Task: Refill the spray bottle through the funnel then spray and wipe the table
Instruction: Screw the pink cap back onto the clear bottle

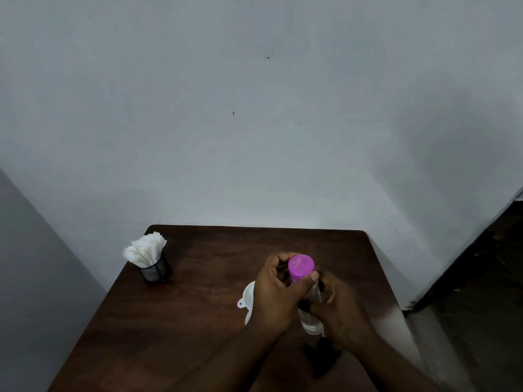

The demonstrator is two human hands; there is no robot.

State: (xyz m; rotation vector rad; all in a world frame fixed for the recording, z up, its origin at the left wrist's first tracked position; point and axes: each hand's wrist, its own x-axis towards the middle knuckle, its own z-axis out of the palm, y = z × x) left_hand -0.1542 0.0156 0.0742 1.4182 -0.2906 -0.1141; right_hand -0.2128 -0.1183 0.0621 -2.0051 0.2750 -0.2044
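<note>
The left hand (276,295) is closed round the upper part of a clear bottle (310,321), its thumb (307,282) lying across the front just under the pink cap (301,267) and its fingers curled round behind. The right hand (339,312) wraps the body lower down from the other side, so both hands hold the same bottle. It is above the near middle of the table (212,278), tilted with the cap towards the far edge. Its lower end, with a pale rim, shows between the two wrists; whether it rests on the wood I cannot tell. A white funnel (249,299) lies on the table just left of the left hand and is partly hidden behind it. A black piece (321,356) lies on the table between the forearms, just nearer than the bottle's lower end – it is too dark and blurred to make out its shape. Well apart, at the far left corner, stands a black mesh cup (155,271) stuffed with white paper napkins (144,250). The dark wooden table stands against a pale wall (254,137).
</note>
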